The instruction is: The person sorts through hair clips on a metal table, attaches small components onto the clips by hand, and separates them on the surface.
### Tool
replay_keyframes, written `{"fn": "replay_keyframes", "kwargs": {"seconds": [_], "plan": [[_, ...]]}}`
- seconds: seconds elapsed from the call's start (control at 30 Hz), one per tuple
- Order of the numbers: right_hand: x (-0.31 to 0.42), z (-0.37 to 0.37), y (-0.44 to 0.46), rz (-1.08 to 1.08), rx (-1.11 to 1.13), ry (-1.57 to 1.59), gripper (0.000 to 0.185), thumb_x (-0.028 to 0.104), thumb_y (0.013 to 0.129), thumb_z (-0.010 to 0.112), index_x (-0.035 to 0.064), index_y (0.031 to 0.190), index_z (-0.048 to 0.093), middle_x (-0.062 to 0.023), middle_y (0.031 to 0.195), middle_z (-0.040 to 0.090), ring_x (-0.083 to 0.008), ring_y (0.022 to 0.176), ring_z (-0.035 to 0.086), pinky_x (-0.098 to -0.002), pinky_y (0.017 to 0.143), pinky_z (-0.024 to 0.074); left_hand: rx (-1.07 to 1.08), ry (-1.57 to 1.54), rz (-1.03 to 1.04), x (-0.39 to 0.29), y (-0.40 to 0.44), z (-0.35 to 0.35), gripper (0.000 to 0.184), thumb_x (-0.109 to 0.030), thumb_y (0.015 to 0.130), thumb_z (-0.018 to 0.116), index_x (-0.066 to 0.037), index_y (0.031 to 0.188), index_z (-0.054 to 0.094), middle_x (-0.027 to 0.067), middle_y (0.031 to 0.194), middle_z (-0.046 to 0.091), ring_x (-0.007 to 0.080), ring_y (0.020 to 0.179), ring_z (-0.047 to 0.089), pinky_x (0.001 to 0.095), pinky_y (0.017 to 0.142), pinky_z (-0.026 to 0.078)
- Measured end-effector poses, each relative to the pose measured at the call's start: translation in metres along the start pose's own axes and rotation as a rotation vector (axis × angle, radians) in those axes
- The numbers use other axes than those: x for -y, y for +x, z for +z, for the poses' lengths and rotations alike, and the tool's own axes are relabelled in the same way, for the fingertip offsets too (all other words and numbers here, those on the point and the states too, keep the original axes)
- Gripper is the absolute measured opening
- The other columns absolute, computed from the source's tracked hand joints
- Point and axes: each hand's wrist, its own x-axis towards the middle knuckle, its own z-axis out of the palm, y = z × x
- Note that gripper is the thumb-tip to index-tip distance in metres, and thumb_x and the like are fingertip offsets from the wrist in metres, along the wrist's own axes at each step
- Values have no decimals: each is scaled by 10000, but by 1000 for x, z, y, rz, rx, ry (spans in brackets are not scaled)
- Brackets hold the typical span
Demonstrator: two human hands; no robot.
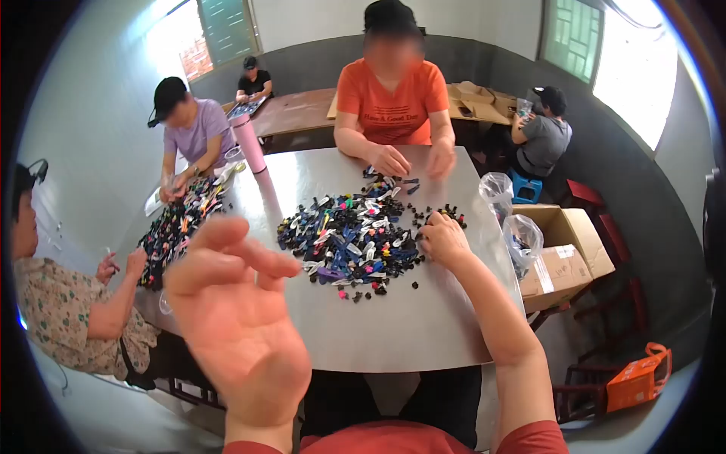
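Note:
My left hand (246,325) is raised close to the camera, palm toward me. Its fingers are loosely bent and apart, with nothing seen in them. My right hand (446,240) reaches to a small group of black clip-like pieces (451,212) at the right of the table. Those fingers are bent together at the pieces; what they hold is hidden. Left of it lies a large mixed heap of small plastic clips (352,234), mostly black, blue and white, with some pink and purple. A single black piece (415,285) lies apart in front of the heap.
Across the metal table (401,333), a person in orange (393,98) handles clips. Two people sit at another heap (178,219) on the left. A pink bottle (248,144) stands upright. Plastic bags (522,238) hang at the right edge beside a cardboard box (560,276).

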Motion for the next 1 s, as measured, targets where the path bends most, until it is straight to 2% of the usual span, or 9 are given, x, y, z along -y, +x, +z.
{"fn": "replay_keyframes", "kwargs": {"seconds": [0.07,0.1,0.33,0.37,0.57,0.7,0.8,0.9,1.0], "plan": [[-1,8,11,12,-15,-11,139,213,837,689,129,927,755,-73,1038,609,-269,1086,564,-386,980,451,254,-357,38,-12,17,-2,781,-378,663,896,-182,1306,496,120,1500,398,208,1143,504,429,918,474],[-2,9,14,-9,-5,-14,139,213,837,689,129,927,755,-73,1038,609,-269,1086,564,-386,980,451,233,-347,43,-17,21,-2,781,-378,663,896,-182,1306,496,120,1500,398,208,1143,504,429,918,474],[-5,25,13,-79,-278,17,68,168,841,676,117,830,719,-67,917,617,-272,1003,595,-388,889,464,297,-370,116,-36,38,2,108,-270,1009,495,-252,1096,555,64,1517,396,201,1087,515,460,818,510],[-4,24,10,-62,-272,5,68,168,841,676,117,830,719,-67,917,617,-272,1003,595,-388,889,464,315,-390,117,-35,38,5,127,-254,1059,437,-262,1066,564,56,1520,395,201,1079,517,464,804,515],[-3,-25,-22,-21,-379,210,81,158,858,662,98,877,713,-108,900,660,-323,929,630,-437,860,497,255,-493,7,-22,30,30,141,-255,1063,418,-256,1057,558,61,1514,400,199,1057,523,469,771,524],[-45,-61,-58,249,-469,-58,106,168,895,639,74,860,673,-132,863,684,-343,864,664,-475,728,529,155,-455,-18,-27,26,31,154,-256,1066,402,-252,1050,554,66,1510,404,197,1040,528,472,745,530],[-94,-72,-78,318,-573,-186,141,199,913,628,82,928,704,-108,924,693,-328,908,662,-459,800,531,81,-424,-35,-31,22,33,164,-257,1069,390,-248,1044,551,69,1506,406,196,1026,532,474,725,536],[-111,-80,-86,438,-403,-287,153,191,927,605,78,953,705,-107,980,681,-323,973,646,-449,856,521,11,-402,-53,-36,18,37,174,-257,1072,378,-245,1039,548,73,1503,409,195,1013,535,477,705,541],[-105,-75,-85,393,-439,-273,155,191,927,610,89,972,718,-122,1020,670,-339,991,640,-445,859,521,20,-383,-61,-39,9,41,159,-264,1063,394,-241,1040,549,75,1501,411,196,1018,537,474,712,540]]}}
